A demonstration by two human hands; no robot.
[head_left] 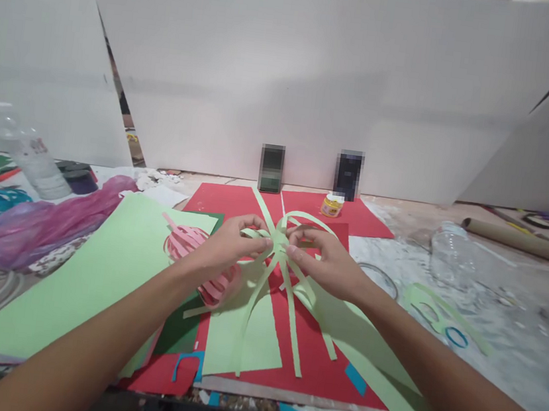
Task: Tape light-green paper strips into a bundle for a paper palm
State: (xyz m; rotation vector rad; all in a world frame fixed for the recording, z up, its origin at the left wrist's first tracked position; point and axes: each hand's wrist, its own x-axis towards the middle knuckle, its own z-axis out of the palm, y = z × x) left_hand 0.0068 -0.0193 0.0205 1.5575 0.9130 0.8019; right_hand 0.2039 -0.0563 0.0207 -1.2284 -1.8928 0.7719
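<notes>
Both my hands meet over the middle of the table and pinch a bundle of light green paper strips (275, 279) where the strips cross. My left hand (232, 244) grips the bundle from the left, my right hand (323, 258) from the right. Some strips loop upward behind my fingers, others hang down and fan over a red paper sheet (315, 364). A pink ball of looped paper strips (189, 245) lies just under my left wrist.
A large light green sheet (95, 277) lies at left, with purple crumpled plastic (42, 224) and a clear bottle (30, 155) beyond. A small glue jar (332, 205) stands behind. A clear plastic bottle (448, 257), a cardboard tube (520, 241) and white boards (319, 84) are further off.
</notes>
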